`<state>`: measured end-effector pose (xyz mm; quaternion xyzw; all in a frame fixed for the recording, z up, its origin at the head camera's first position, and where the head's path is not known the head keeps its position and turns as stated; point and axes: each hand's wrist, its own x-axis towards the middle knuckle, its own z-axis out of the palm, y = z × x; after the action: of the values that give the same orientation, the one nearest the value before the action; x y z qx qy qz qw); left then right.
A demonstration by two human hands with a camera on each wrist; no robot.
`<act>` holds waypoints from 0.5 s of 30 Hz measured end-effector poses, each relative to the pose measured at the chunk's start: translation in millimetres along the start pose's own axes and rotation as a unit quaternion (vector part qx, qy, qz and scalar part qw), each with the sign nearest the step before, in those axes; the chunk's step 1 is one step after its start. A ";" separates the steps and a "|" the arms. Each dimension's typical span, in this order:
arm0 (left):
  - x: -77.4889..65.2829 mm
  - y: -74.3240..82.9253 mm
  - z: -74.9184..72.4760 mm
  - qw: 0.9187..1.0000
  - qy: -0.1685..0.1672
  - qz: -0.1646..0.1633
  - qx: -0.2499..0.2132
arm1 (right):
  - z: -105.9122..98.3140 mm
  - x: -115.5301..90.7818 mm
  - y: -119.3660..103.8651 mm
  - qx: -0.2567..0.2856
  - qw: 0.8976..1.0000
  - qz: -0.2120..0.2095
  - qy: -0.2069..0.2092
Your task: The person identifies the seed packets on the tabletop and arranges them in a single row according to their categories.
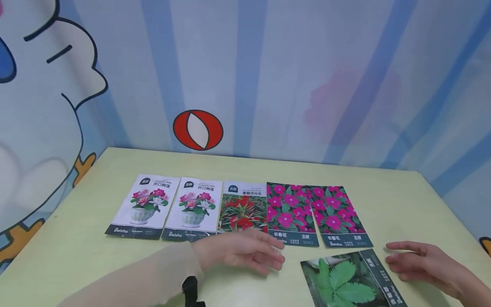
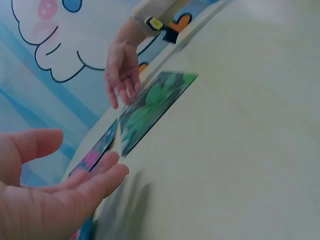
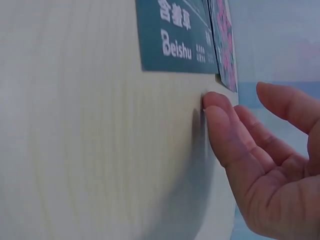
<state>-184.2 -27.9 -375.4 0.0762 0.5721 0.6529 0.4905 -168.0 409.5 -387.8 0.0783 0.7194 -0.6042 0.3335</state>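
Observation:
My left hand [image 1: 247, 251] hovers with relaxed fingers in front of a seed packet with red flowers [image 1: 243, 209] and one with pink flowers [image 1: 289, 213], holding nothing. To the right, my right hand [image 1: 429, 264] has loosely bent fingers and nothing in them. Between the hands, a green-leaf seed packet [image 1: 345, 281] lies turned sideways, its dark label end toward the right hand. That label [image 3: 175, 47] shows close to the right fingertips in the right wrist view, apart from them. The left wrist view shows the left palm [image 2: 55, 205] and the leaf packet beyond.
Two white packets with potted flowers [image 1: 142, 209] lie left in the row. A second pink-flower packet [image 1: 339, 215] ends the row at right, overlapping its neighbour at the top. The pale table [image 1: 184, 164] meets a printed blue backdrop [image 1: 276, 85] behind.

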 end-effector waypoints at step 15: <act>-3.7 -26.6 55.7 0.989 -0.080 -0.017 -0.122 | 37.1 -0.1 6.7 0.023 0.994 0.072 0.075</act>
<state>-130.8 3.2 -377.0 0.0584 0.4483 0.7008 0.5518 -150.2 377.1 -394.9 0.1823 0.7211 -0.5873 0.3193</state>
